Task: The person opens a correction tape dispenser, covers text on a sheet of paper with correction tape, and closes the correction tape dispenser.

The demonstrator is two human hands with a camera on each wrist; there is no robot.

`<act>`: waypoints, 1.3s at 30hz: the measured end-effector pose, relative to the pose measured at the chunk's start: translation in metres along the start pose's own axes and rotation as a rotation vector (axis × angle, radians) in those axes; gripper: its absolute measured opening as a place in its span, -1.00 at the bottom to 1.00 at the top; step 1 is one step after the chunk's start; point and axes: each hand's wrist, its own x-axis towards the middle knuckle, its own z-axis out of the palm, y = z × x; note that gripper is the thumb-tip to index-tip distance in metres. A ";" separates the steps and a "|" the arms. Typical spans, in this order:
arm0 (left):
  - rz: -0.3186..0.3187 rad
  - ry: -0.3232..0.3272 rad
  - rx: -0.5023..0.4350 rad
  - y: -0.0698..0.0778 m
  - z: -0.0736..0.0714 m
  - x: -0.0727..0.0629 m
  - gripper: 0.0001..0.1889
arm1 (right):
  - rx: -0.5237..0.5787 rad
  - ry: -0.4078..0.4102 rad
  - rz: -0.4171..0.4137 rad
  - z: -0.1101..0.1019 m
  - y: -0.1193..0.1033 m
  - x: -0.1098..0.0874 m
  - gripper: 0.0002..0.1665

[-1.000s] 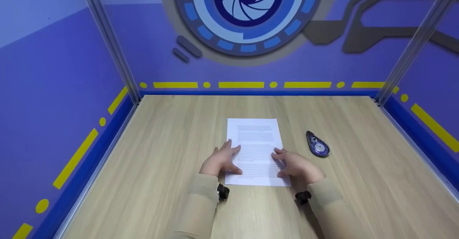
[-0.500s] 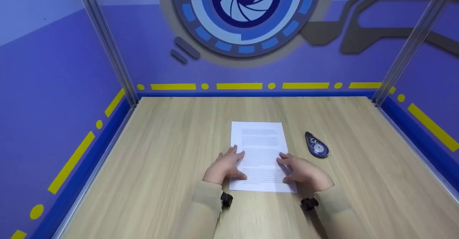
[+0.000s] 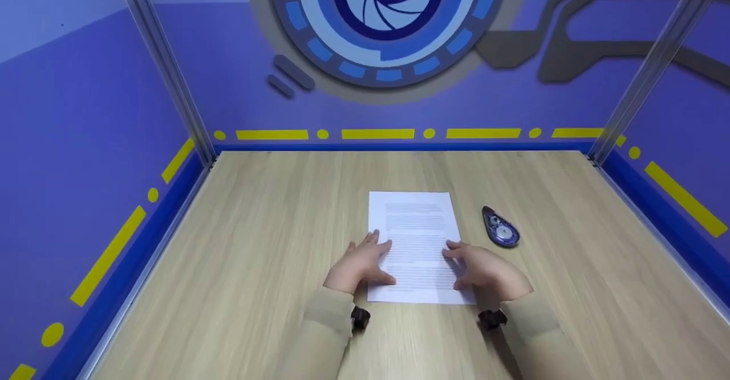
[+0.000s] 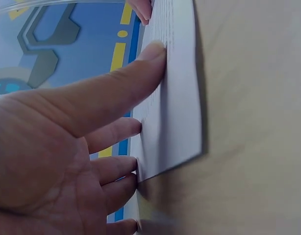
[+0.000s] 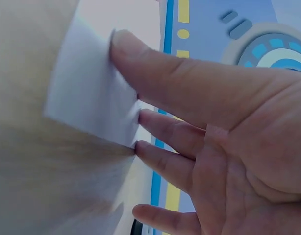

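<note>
A white sheet of printed paper [image 3: 419, 254] lies on the wooden table. My left hand [image 3: 356, 265] rests at its left edge, fingers spread, with the thumb and index fingertips on the sheet. At the right edge my right hand [image 3: 489, 270] mirrors it, thumb and fingertips touching the paper. In the left wrist view, the thumb [image 4: 153, 51] presses on the sheet's face near a corner, and the other fingertips meet the edge or table. The right wrist view shows the thumb [image 5: 128, 44] on the paper and the little finger off it.
A teardrop-shaped correction tape dispenser [image 3: 502, 229] lies on the table [image 3: 274, 226] to the right of the paper. Blue-purple panels [image 3: 188, 66] with metal corner posts enclose the table at the back and both sides.
Both hands and the sheet have shifted slightly right and toward me, mostly in the first half second. The view has moved a little too; the dispenser stays in place on the table.
</note>
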 end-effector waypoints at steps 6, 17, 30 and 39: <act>0.003 -0.001 -0.004 0.001 0.003 0.002 -0.04 | 0.018 -0.002 -0.004 -0.004 0.002 0.000 -0.17; 0.011 -0.005 -0.004 0.000 0.002 0.003 -0.04 | 0.156 0.125 0.009 -0.007 0.013 0.007 -0.34; -0.005 0.010 -0.013 0.001 0.003 0.002 -0.03 | 0.462 0.567 0.249 -0.023 0.054 0.012 -0.19; 0.002 0.009 -0.009 0.000 0.003 0.003 -0.04 | 0.509 0.499 0.403 -0.026 0.078 0.005 0.02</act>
